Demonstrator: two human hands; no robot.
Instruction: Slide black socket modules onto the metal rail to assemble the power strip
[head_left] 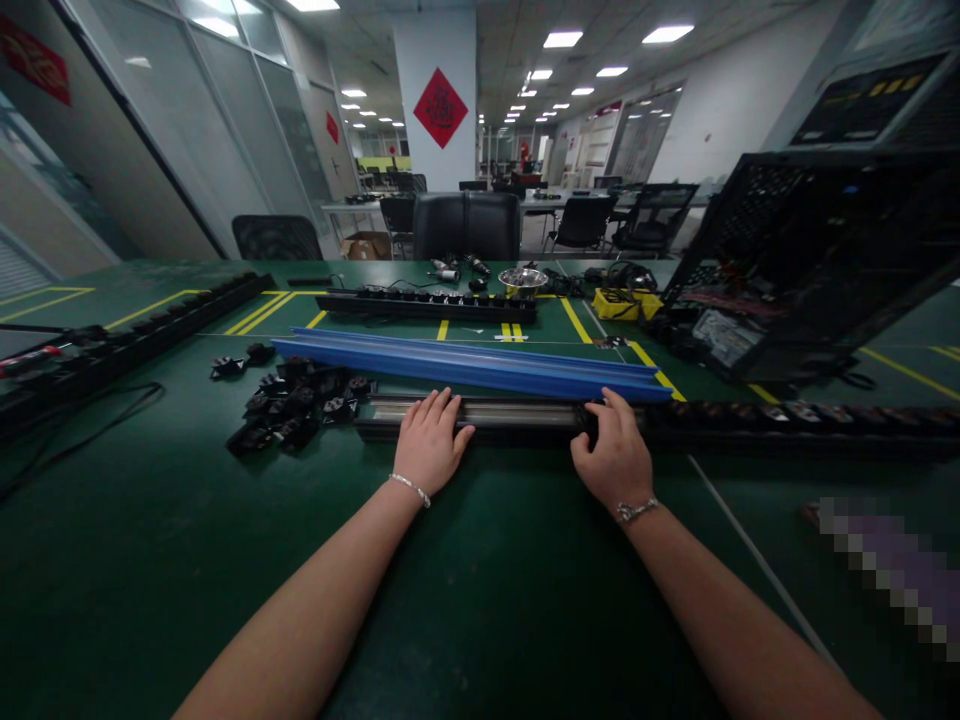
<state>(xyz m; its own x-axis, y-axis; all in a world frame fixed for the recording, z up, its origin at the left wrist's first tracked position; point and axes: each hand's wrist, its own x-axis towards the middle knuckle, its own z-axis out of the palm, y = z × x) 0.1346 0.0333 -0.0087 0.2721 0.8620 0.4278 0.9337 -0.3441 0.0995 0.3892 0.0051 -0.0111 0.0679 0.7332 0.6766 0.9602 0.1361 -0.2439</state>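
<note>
A long black rail (510, 430) with a shiny inner channel lies across the table before me. My left hand (430, 445) rests over its left part, fingers stretched out and thumb apart. Further right, my right hand (616, 455) curls its fingers around a small black part (587, 415) seated at the rail's channel. Beyond that point, a row of similar parts (795, 415) fills the rail to the right. Left of the rail's end lies a pile of loose black parts (292, 400). Just behind the rail stretches a blue channel strip (465, 362).
Another filled black rail (427, 305) lies farther back, and one more (150, 330) runs along the left. A metal bowl (523, 280), a yellow box (626, 304) and an opened computer case (795, 260) stand behind. Loose cable (97, 415) lies at left.
</note>
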